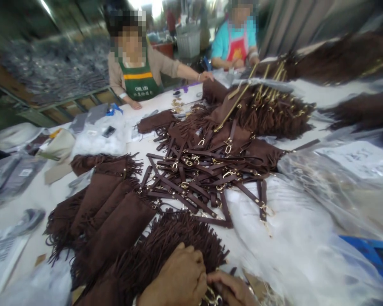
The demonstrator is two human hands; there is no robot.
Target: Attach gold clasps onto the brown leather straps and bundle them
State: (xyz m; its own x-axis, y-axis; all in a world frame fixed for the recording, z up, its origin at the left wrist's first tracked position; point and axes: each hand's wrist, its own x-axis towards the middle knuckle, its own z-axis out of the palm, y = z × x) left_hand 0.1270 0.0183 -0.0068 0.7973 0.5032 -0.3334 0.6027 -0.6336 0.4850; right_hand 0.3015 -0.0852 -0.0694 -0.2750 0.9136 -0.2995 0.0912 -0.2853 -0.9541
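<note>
Gold-coloured hardware (212,296) is flanked by two bare hands at the bottom edge of the frame, right of centre.

The left hand (177,276) is laid over a brown fringed piece (178,236) at bottom centre, its fingers curled under; the right hand (231,289) is set just beside it, fingers bent near the hardware, but whether anything is gripped by either hand cannot be told. Brown straps (194,180) with metal clips are heaped mid-frame, and brown fringed bags (115,229) are overlapped at lower left. White wrapping (284,225) is spread at lower right. At upper left of centre, a brown roll (215,90) is touched by a co-worker in a green apron (142,83).
</note>
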